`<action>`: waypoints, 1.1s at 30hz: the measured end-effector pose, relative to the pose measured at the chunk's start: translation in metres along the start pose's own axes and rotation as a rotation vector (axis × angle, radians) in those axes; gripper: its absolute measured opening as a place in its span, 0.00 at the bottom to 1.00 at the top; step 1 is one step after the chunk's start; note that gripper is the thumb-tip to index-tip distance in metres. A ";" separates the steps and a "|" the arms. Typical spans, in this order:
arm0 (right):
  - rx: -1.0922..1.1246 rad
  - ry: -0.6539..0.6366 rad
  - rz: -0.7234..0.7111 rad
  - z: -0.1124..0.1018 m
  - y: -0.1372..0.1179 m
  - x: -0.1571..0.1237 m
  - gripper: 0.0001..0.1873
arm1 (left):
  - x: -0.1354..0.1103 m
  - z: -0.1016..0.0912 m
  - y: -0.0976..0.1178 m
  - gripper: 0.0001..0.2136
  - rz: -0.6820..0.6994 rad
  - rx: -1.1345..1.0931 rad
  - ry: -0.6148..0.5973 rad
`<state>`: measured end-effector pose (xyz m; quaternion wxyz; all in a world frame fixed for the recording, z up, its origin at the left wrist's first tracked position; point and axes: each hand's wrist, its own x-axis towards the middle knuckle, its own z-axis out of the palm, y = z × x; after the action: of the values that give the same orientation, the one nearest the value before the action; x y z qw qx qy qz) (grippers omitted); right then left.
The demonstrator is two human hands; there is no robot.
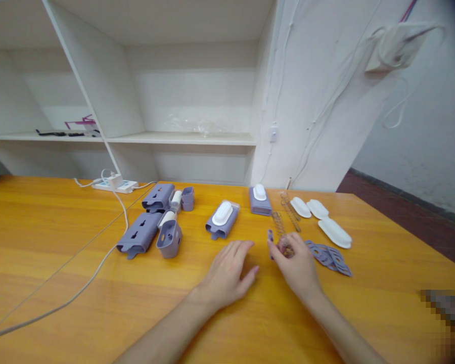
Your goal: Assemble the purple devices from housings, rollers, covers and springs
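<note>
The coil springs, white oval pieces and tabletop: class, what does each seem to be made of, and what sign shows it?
Coil springs: probably metal, brownish; the thin, wire-like open coils suggest it.
White oval pieces: likely moulded plastic, smooth; the even colour and rounded rims suggest it.
Tabletop: faintly glossy wood or wood-look laminate; grain streaks show, but which is unclear.

left hand (pixel 229 273): spread, loosely cupped | right hand (pixel 299 268): curled into a pinch | forearms (pixel 170 321): angled inward

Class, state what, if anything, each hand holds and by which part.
The right hand holds a small, thin purple plastic piece about its middle; whether it also grips the coiled metal spring beside it is unclear. The left hand holds nothing.
</note>
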<state>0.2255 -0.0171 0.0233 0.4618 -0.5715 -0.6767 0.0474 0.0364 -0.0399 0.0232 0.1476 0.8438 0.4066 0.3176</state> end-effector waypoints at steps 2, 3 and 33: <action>0.226 -0.115 0.051 0.014 -0.006 -0.009 0.16 | 0.001 0.001 -0.001 0.27 0.007 -0.038 0.015; 0.301 -0.166 0.062 0.020 -0.009 -0.013 0.16 | 0.001 0.001 -0.001 0.29 0.011 -0.057 0.019; 0.869 -0.270 0.504 0.020 -0.017 -0.016 0.21 | 0.015 0.001 -0.012 0.23 -0.405 -0.839 0.146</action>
<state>0.1983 -0.0267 0.0129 0.5392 -0.4611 -0.4897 0.5068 0.0368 -0.0210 0.0230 0.5060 0.5902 0.4089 0.4779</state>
